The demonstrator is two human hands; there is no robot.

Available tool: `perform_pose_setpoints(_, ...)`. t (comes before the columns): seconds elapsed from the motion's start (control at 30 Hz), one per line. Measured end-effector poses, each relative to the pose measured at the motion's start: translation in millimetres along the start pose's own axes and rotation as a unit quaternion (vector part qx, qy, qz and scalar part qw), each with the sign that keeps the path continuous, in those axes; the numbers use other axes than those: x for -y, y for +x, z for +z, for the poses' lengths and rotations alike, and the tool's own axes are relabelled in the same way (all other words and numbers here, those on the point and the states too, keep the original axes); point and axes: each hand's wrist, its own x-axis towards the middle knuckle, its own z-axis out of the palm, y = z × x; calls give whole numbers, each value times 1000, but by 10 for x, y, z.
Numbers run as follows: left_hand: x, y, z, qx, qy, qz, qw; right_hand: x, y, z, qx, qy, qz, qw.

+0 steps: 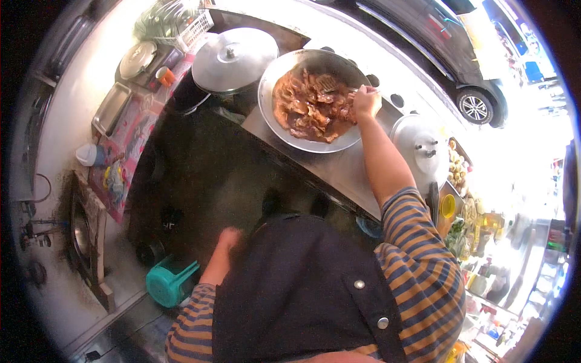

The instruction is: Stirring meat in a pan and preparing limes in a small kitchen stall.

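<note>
My right hand [366,102] is closed around a utensil handle over the rim of a large metal wok [268,119]. A slotted turner head [325,83] lies among pieces of meat [308,104] in brown sauce inside the wok; it appears to belong to that handle. Low beside my dark apron [295,290], my left hand [230,237] hangs apart from the counter. It is blurred and looks curled, and I make out nothing in it.
Left of the wok stands a large pot under a domed metal lid [236,59]. Another lidded pot [424,145] is on the right, near a tray of round food pieces [457,168]. A green plastic stool [165,286] stands low left. A car [472,106] is parked beyond the counter [336,177].
</note>
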Motion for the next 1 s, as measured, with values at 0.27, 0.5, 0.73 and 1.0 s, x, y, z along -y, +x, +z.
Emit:
perform_pose_setpoints(0.27,-343,151,-431,-104,-418,-220,875,-56,-407,-663,40,51,-57,996)
perform_pose_setpoints(0.5,297,411,156,-31,-155,-120,980,4,-1051,-832,77,-2,-108,991)
perform_pose_setpoints(0.73,-57,422,-566,-4,-107,-81,991,-71,-1646,-826,97,-17,-153,983)
perform_pose_setpoints(1.0,834,960,-213,-75,-70,0,995,167,-2059,-658,121,41,-204,971)
